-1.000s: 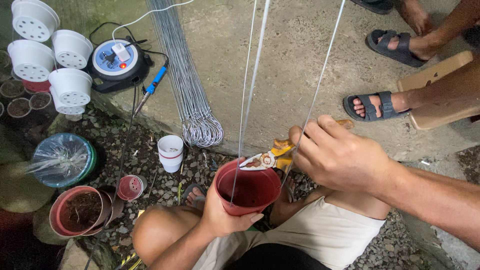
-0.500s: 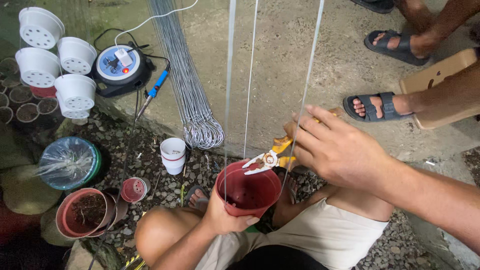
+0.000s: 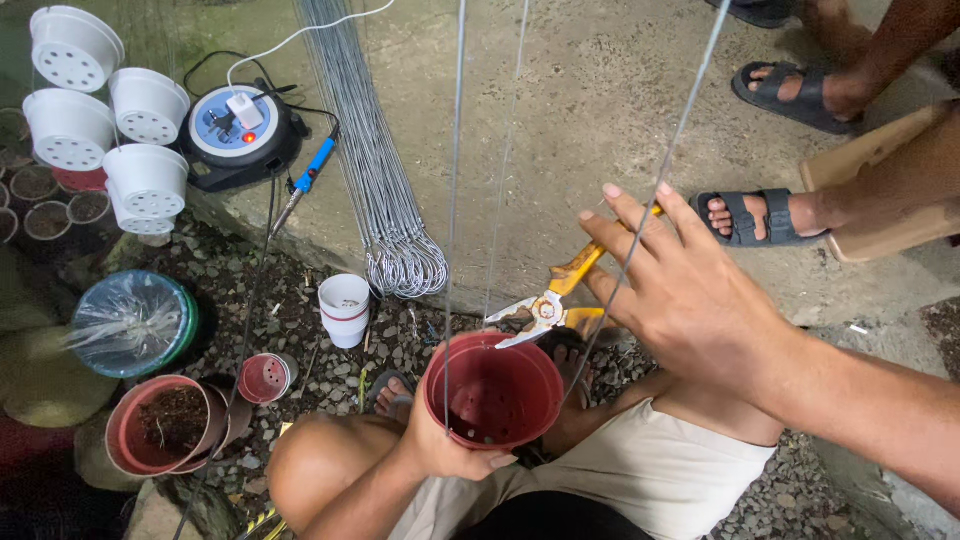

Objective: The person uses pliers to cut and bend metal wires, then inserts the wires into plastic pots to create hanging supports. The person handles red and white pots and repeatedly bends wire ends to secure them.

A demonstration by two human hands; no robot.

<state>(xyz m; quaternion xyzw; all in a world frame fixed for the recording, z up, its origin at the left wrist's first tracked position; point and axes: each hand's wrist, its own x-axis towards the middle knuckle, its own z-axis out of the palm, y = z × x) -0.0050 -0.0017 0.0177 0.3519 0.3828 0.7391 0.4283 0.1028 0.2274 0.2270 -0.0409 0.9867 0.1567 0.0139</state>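
Note:
My left hand [image 3: 440, 448] grips a small red plastic pot [image 3: 493, 390] by its side, over my knee. Three thin wires [image 3: 452, 230] rise from the pot's rim out of the top of the view. My right hand [image 3: 685, 290] holds yellow-handled pliers [image 3: 553, 298] whose open jaws point at the pot's far rim. Its fingers are spread, and the rightmost wire passes across them.
A bundle of hooked wires [image 3: 385, 215] lies on the concrete slab. A cable reel [image 3: 238, 135], a blue screwdriver [image 3: 305, 180], white perforated pots [image 3: 145, 180], a white cup [image 3: 344, 308] and soil-filled pots [image 3: 160, 425] stand at left. Another person's sandalled feet [image 3: 755, 218] rest at the right.
My right hand has loosened and spread its fingers on the pliers, and the jaws now sit at the pot's rim. The pot stays in my left hand.

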